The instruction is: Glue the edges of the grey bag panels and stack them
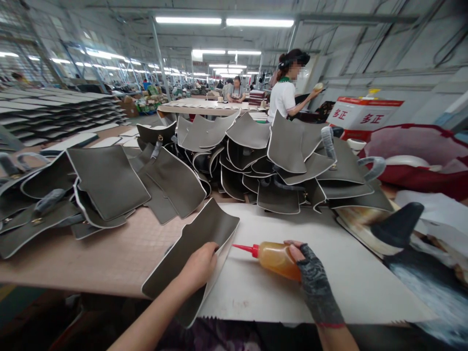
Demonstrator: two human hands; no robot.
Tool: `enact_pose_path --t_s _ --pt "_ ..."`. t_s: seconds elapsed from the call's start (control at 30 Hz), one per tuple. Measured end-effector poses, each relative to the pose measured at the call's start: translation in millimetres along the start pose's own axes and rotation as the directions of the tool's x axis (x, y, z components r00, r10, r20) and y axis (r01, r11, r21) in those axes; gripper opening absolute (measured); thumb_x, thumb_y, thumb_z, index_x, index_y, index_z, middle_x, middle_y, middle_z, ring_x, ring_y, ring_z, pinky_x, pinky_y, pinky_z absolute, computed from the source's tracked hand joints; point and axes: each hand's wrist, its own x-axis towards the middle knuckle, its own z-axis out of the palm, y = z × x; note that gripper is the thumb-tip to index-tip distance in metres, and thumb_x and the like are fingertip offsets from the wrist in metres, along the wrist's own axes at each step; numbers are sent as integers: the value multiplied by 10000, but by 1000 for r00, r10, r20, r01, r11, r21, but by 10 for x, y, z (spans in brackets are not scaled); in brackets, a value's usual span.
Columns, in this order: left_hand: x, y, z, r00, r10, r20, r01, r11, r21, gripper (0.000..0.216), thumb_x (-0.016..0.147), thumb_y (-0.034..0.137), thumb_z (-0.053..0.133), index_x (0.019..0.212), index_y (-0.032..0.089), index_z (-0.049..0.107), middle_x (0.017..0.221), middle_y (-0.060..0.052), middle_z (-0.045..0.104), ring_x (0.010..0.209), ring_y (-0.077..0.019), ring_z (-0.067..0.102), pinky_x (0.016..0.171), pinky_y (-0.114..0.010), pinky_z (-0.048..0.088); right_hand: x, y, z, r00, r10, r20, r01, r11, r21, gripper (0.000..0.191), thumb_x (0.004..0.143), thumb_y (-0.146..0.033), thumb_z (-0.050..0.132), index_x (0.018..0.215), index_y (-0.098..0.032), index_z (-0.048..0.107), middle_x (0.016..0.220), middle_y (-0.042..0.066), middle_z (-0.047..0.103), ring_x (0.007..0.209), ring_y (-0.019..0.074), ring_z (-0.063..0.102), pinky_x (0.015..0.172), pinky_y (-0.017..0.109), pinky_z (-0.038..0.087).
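My bare left hand [200, 265] grips a dark grey leather bag panel [175, 261] with pale edges, fingers closed over its right edge. The panel is tilted over the front of the table. In a grey fingerless glove, my right hand [310, 273] is wrapped round a squeeze bottle [278, 259] of amber liquid, probably glue. Its red nozzle [243, 248] points left, close to the panel's right edge; whether it touches, I cannot tell. Beneath both hands lies a large white sheet [292, 302].
Heaps of grey bag pieces [278, 146] with wrapped handles line the table's back. More pieces [106, 180] lie at the left. A dark cone-shaped object [398, 224] and a red bag [413, 151] are on the right. A co-worker in a white shirt [283, 100] stands behind the heap.
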Motion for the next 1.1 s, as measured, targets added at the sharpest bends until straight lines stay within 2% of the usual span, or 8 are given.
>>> enact_pose_path --t_s 0.2,0.43,0.63,1.0,1.1 --pt "0 -7 26 1000 4 -20 -5 999 -34 302 789 181 336 940 145 596 938 -78 612 890 -163 562 800 -246 404 37 -136 162 998 -64 0 63 988 -144 364 717 -510 499 847 -179 576 874 84 605 810 248 536 758 383 403" --pt "-2 -10 23 999 0 -32 -1 999 -47 305 805 200 338 903 147 623 884 -70 606 849 -152 569 774 -234 411 101 -288 265 983 -164 -84 137 955 -261 377 742 -529 454 832 -179 564 795 70 597 731 227 542 693 347 430" --pt "-4 9 19 999 9 -34 -10 1000 -30 305 811 205 350 947 155 618 919 -66 612 876 -152 564 788 -231 407 200 -224 264 989 -145 -33 128 943 -306 354 746 -501 455 839 -178 565 818 83 602 759 235 545 701 352 436" --pt "-8 -9 42 999 10 -48 -12 1000 -24 304 817 232 355 952 151 615 921 -69 609 879 -156 560 790 -240 407 304 -131 246 986 -159 -49 135 936 -326 360 736 -488 445 822 -158 562 800 89 598 752 236 529 737 371 409" --pt "-5 -3 42 999 3 -41 -4 1000 -11 300 812 223 362 967 154 610 934 -69 609 891 -157 558 796 -244 404 291 -137 237 990 -143 -17 129 934 -333 359 735 -493 444 820 -165 563 783 84 601 734 231 529 724 367 416"
